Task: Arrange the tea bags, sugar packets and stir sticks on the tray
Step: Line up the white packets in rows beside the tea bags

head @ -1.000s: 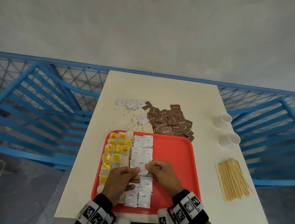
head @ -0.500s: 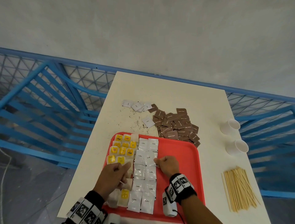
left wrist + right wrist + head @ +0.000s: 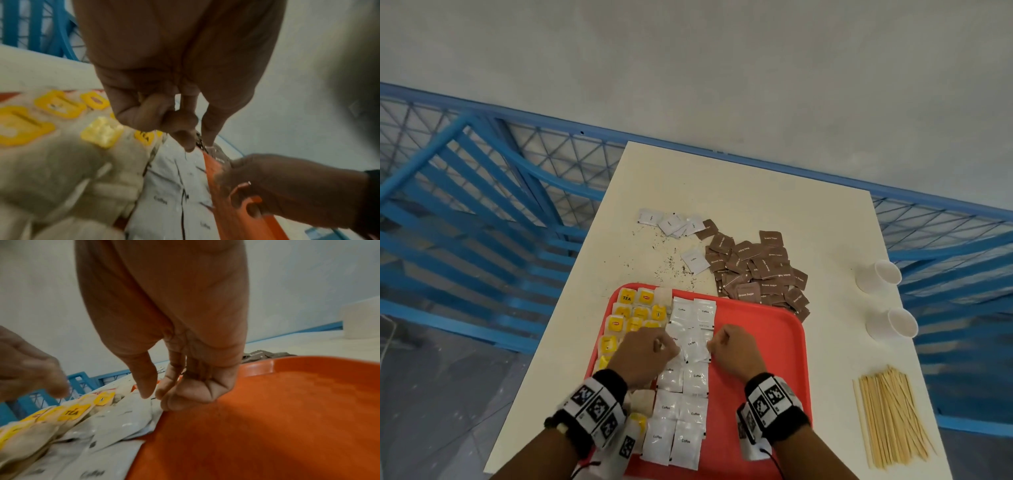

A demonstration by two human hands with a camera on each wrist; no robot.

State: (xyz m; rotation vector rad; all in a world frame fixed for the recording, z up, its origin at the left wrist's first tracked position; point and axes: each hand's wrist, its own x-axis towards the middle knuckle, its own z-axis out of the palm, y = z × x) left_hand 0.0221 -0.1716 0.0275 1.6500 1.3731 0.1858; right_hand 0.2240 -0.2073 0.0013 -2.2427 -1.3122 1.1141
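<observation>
A red tray (image 3: 763,342) lies at the table's near edge. Yellow-tagged tea bags (image 3: 635,308) fill its left strip, with two columns of white packets (image 3: 681,411) beside them. My left hand (image 3: 671,347) pinches the left edge of one white packet (image 3: 693,344) midway up the columns. My right hand (image 3: 714,344) pinches its right edge. The left wrist view shows the left hand (image 3: 193,142) with fingers curled at the packet edge. In the right wrist view, the right hand (image 3: 154,394) meets the packet corner. Brown sugar packets (image 3: 756,270) are piled beyond the tray. Stir sticks (image 3: 890,414) lie to the right.
Several loose white packets (image 3: 671,222) and spilled crumbs lie on the cream table (image 3: 739,192) beyond the tray. Two paper cups (image 3: 878,275) lie on their sides near the right edge. Blue railing (image 3: 482,205) surrounds the table. The tray's right half is bare.
The left hand has moved from the tea bags to the white packet columns. Both hands now hold one white packet from either side.
</observation>
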